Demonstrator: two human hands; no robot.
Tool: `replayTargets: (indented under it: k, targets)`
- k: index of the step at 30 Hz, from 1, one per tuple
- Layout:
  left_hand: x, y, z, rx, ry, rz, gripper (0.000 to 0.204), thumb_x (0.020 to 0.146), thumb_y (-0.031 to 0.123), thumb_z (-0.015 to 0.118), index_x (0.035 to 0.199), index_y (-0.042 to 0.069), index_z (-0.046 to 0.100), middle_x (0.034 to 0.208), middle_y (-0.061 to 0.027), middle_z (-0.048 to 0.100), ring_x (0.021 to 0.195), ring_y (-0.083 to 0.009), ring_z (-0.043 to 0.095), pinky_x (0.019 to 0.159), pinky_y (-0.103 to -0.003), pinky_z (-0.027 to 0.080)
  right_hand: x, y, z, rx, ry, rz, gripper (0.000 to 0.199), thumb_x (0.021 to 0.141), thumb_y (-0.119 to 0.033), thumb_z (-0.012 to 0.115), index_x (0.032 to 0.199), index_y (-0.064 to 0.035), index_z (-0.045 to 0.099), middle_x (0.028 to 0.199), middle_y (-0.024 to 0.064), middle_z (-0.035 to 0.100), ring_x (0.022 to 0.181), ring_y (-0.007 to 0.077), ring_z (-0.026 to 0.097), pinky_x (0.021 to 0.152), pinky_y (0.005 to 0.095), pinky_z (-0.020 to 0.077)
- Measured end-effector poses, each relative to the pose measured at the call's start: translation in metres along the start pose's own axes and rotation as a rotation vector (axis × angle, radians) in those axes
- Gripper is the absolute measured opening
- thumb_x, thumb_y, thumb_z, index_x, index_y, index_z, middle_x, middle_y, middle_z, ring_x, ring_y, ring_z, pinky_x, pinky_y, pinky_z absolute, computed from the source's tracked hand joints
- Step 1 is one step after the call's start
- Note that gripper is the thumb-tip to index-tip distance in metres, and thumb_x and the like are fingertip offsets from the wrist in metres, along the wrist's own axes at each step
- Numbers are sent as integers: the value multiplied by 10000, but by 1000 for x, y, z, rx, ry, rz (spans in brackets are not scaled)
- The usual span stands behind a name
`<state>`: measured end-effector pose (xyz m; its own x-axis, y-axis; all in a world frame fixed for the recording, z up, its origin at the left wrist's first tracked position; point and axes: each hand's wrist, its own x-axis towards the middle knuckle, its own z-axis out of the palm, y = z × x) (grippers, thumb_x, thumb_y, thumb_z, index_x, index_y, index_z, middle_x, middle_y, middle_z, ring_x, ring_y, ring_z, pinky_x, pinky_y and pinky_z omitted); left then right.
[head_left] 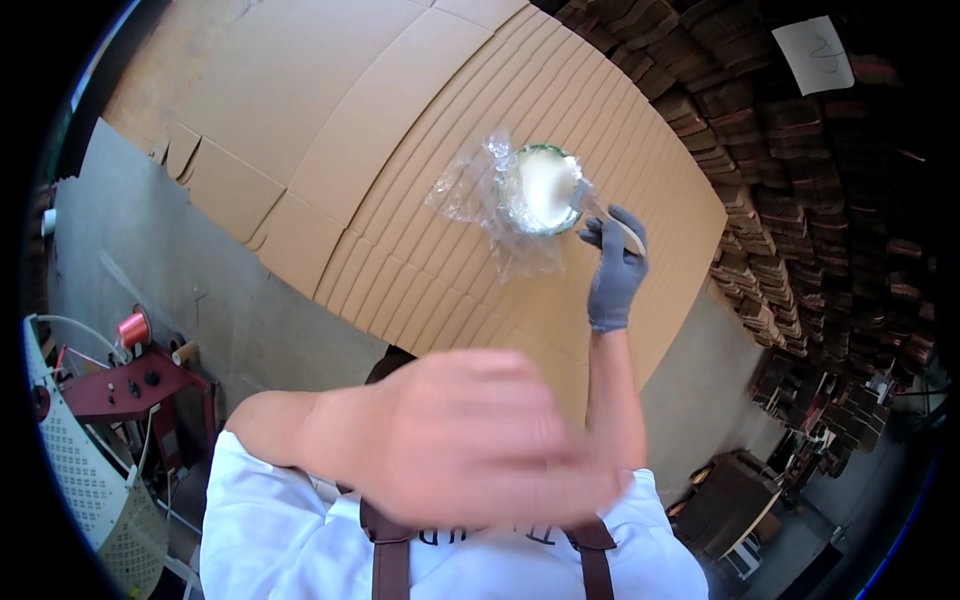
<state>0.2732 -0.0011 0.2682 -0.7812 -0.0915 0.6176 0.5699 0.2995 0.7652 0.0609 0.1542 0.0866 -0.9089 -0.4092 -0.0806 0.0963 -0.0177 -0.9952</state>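
Item: green-rimmed bowl [543,190] of white paste, on crinkled clear plastic [470,185] atop flat cardboard sheets [420,130]. Our gloved right hand [615,275] closes round a brush handle [622,230], bristles dipping at the rim. We load lightly, wiping excess. Left hand [470,440]: bare, blurred, grip indiscernible.

Packaging workshop or carton factory floor. Large stack of flat corrugated cardboard sheets [420,170] fills work surface, fold flaps visible at edge. Dark bundles of stacked cardboard [810,200] piled high at right. Red machine with wire spool [130,375] at left, perforated white guard [85,480] beside it. Bare concrete floor [170,270].
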Motion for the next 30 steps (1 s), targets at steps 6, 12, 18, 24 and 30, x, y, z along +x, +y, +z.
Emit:
replayTargets:
  k: [6, 12, 18, 24, 30]
  targets:
    - [-57, -72, 26, -488, 236, -793, 210, 995, 92, 553, 1165, -4, 631, 938, -60, 676, 832, -133, 625, 792, -293, 525, 19, 39, -22, 868, 206, 544, 244, 1050, -238, 464, 991, -36, 588, 841, 102, 689, 710, 166, 677, 686, 326, 600]
    - [-110, -135, 35, -597, 580, -1039, 213, 1044, 170, 515, 1150, 18, 619, 942, -37, 662, 867, -104, 618, 844, -275, 514, 9, 26, -7, 1343, 184, 640, 279, 1025, -215, 517, 1036, 38, 636, 842, 83, 699, 725, 161, 686, 723, 326, 600]
    - [-128, -154, 53, -604, 631, -1129, 227, 1060, 201, 490, 1141, 32, 616, 936, -35, 658, 847, -107, 619, 832, -275, 520, 5, 37, 6, 1386, 156, 666, 264, 1020, -189, 533, 1066, 55, 624, 823, 85, 675, 729, 164, 672, 714, 302, 599]
    - [-134, -150, 107, -383, 396, -1119, 203, 1048, 171, 520, 1090, 4, 630, 931, -38, 653, 875, -98, 615, 796, -266, 522, 10, 42, -2, 1552, 97, 658, 272, 1037, -247, 503, 1040, -4, 624, 827, 92, 702, 713, 186, 685, 716, 342, 602]
    - [-95, -182, 182, 441, -468, -443, 302, 869, 174, 693, 1148, 86, 616, 1215, -84, 612, 1170, -305, 553, 1027, -444, 433, 2, 18, -100, 1371, 216, 314, 266, 1041, -251, 489, 1041, -31, 640, 855, 95, 700, 740, 180, 682, 755, 376, 585]
